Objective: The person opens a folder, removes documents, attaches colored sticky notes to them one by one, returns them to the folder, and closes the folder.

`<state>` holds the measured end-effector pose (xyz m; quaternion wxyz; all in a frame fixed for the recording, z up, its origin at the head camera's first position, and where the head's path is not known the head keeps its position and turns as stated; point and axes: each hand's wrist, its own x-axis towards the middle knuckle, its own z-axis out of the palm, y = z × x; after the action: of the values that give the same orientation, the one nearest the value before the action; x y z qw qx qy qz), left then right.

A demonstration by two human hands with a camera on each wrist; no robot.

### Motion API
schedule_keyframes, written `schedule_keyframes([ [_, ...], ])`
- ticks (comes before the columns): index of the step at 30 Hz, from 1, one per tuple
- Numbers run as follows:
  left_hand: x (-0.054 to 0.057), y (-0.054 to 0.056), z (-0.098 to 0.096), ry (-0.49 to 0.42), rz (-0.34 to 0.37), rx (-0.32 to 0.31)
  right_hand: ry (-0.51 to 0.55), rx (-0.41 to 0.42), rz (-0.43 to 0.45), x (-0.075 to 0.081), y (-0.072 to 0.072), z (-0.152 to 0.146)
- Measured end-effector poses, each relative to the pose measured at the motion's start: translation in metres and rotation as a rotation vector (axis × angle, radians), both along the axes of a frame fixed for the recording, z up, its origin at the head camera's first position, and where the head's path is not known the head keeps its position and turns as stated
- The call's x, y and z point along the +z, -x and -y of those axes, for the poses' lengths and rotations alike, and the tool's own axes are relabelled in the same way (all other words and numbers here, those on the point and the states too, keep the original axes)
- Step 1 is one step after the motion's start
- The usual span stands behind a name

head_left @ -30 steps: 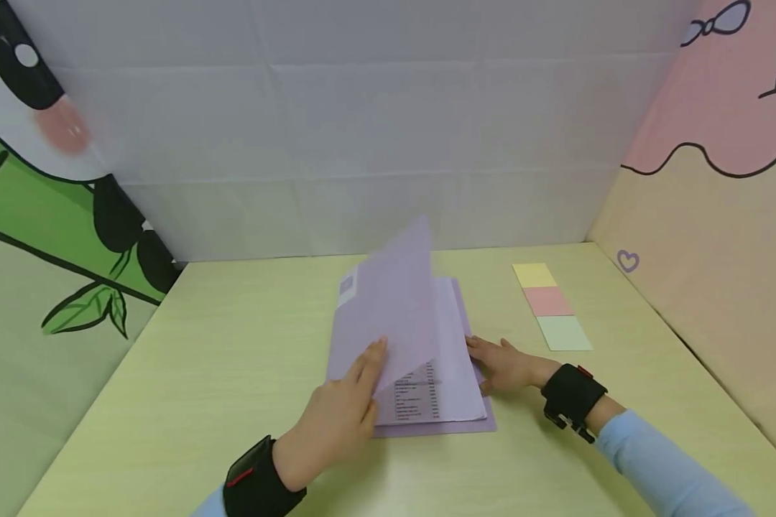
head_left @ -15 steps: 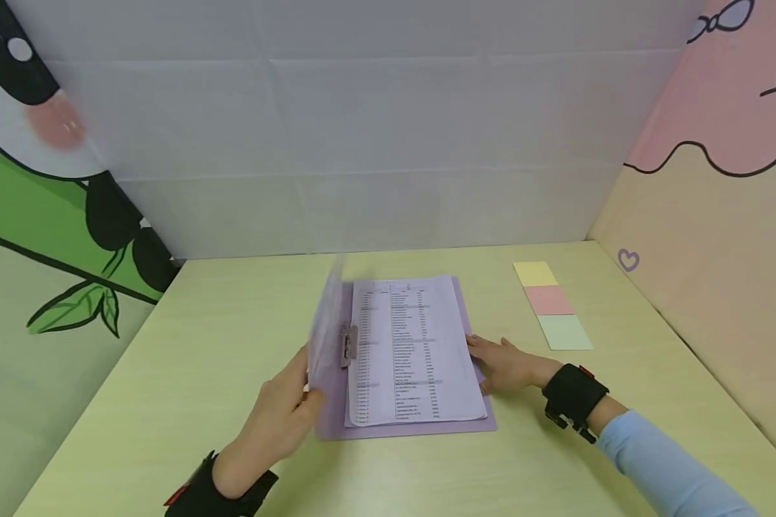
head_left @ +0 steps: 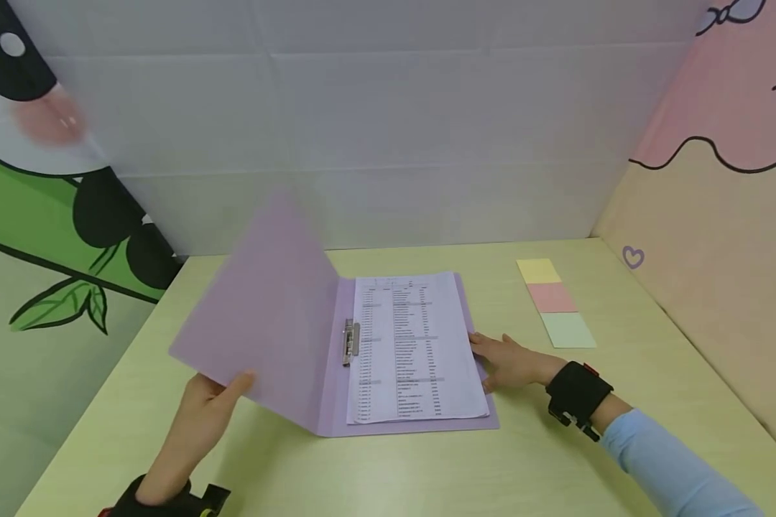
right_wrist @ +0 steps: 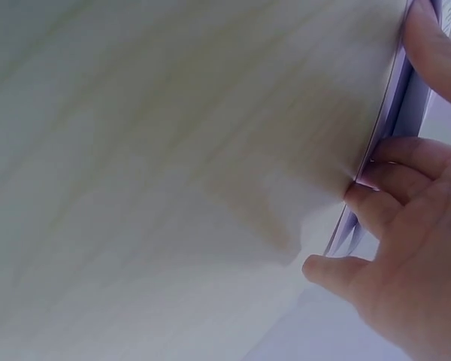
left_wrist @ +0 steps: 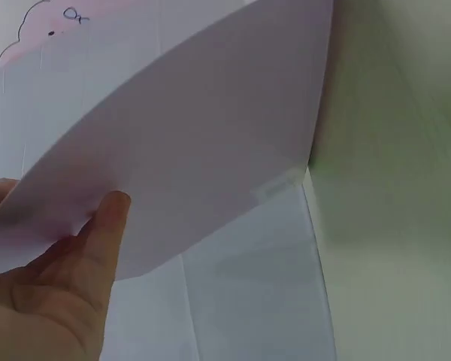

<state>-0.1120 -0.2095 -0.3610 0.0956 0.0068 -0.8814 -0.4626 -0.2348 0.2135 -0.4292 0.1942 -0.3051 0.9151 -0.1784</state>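
Note:
A lilac clip folder [head_left: 414, 427] lies on the table with its front cover [head_left: 265, 323] raised at a slant to the left. My left hand [head_left: 197, 416] pinches the cover's lower outer corner, thumb on the inner face. In the left wrist view the thumb [left_wrist: 109, 233] lies on the cover; the other fingers are partly hidden behind it. Inside the folder, a metal clip [head_left: 350, 342] stands at the left edge of a stack of printed sheets [head_left: 420, 352]. My right hand [head_left: 511, 362] rests at the folder's right edge, its fingertips touching it in the right wrist view.
Three paper squares lie in a column right of the folder: yellow [head_left: 539, 271], pink [head_left: 552, 298] and pale green [head_left: 567, 330]. A white back panel [head_left: 388, 143] and decorated side panels enclose the table [head_left: 284, 474].
The left hand has moved left, swinging the folder's cover open from over the sheets. The printed pages and clip came into view. The right hand has stayed at the right edge.

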Motion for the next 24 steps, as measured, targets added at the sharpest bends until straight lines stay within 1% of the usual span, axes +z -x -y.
schedule_keyframes([
  [4, 0.003, -0.002, 0.022, -0.056, 0.0, 0.155, -0.001, 0.007, -0.002, 0.0, 0.0, 0.0],
  [8, 0.005, -0.003, 0.041, -0.194, -0.055, 0.246, -0.01, 0.004, -0.012, 0.0, 0.001, -0.001],
  [9, 0.005, -0.003, 0.045, -0.208, -0.072, 0.265, -0.012, 0.002, -0.013, 0.0, 0.001, -0.001],
  [10, 0.003, -0.003, 0.048, -0.187, -0.099, 0.289, -0.013, 0.002, -0.014, 0.001, 0.001, -0.002],
  [11, 0.001, -0.004, 0.051, -0.149, -0.148, 0.297, -0.014, 0.0, -0.013, 0.001, 0.001, -0.002],
  [12, -0.001, -0.004, 0.054, -0.065, -0.202, 0.304, -0.014, 0.001, -0.013, 0.001, 0.002, -0.002],
  [14, -0.006, -0.007, 0.06, 0.147, -0.323, 0.311, -0.01, 0.005, -0.008, 0.001, 0.002, -0.003],
  [15, -0.009, -0.008, 0.064, 0.274, -0.371, 0.319, -0.007, 0.009, -0.007, 0.001, 0.002, -0.003],
  [16, -0.012, -0.01, 0.067, 0.392, -0.404, 0.323, -0.005, 0.011, -0.005, 0.001, 0.002, -0.003],
  [17, -0.014, -0.011, 0.071, 0.487, -0.412, 0.311, -0.004, 0.012, -0.004, 0.001, 0.002, -0.003],
  [18, -0.015, -0.012, 0.074, 0.567, -0.387, 0.295, -0.008, 0.011, -0.002, 0.0, 0.002, -0.003],
  [20, -0.018, -0.014, 0.078, 0.684, -0.283, 0.268, -0.009, 0.011, -0.005, -0.001, 0.002, -0.003],
  [22, -0.02, -0.015, 0.081, 0.755, -0.153, 0.243, -0.013, 0.007, -0.006, -0.003, 0.002, -0.003],
  [24, -0.022, -0.015, 0.083, 0.785, -0.063, 0.223, -0.011, 0.006, -0.003, -0.004, 0.001, -0.003],
])
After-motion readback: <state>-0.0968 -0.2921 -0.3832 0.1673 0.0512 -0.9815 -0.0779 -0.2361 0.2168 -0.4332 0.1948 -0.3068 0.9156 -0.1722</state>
